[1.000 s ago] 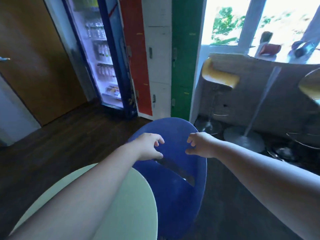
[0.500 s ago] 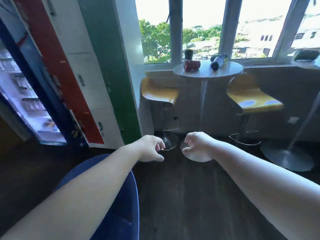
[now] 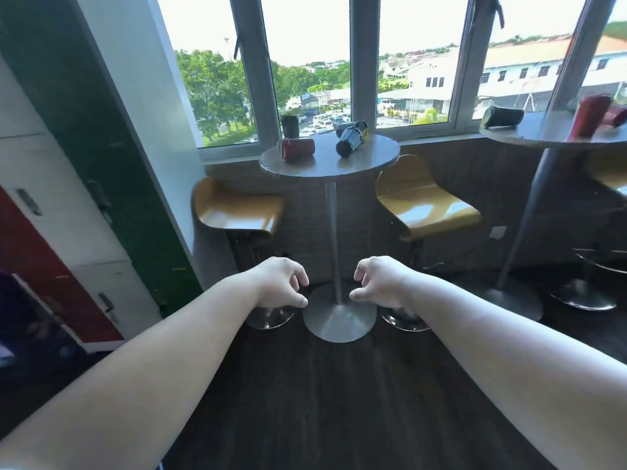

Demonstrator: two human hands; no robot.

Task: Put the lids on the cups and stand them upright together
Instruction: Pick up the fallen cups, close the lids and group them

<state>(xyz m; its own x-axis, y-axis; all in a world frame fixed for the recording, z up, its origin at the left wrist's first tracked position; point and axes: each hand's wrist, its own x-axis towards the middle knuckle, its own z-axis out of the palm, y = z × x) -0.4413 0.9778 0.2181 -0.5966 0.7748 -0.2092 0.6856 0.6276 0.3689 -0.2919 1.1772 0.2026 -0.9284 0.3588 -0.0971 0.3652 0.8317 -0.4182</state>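
Note:
On a small round high table [image 3: 325,167] by the window lie a red cup [image 3: 298,149] on its side at the left and a dark cup [image 3: 349,141] tipped over at the middle. A dark upright cup or lid [image 3: 290,126] stands at the table's back left. My left hand [image 3: 281,283] and my right hand [image 3: 378,281] are stretched out in front of me, well short of the table and below its top. Both hold nothing, with fingers loosely curled and apart.
Two yellow bar stools [image 3: 237,212] [image 3: 427,208] flank the table. A second round table [image 3: 556,134] at the right carries a dark cup [image 3: 502,117] on its side and a red cup [image 3: 588,117]. Lockers [image 3: 68,198] line the left wall. Dark wood floor lies ahead.
My view has swung right and moved toward the window table, which now looks nearer and centred. The blue chair and drinks fridge have left the view. Both hands stay held out, empty.

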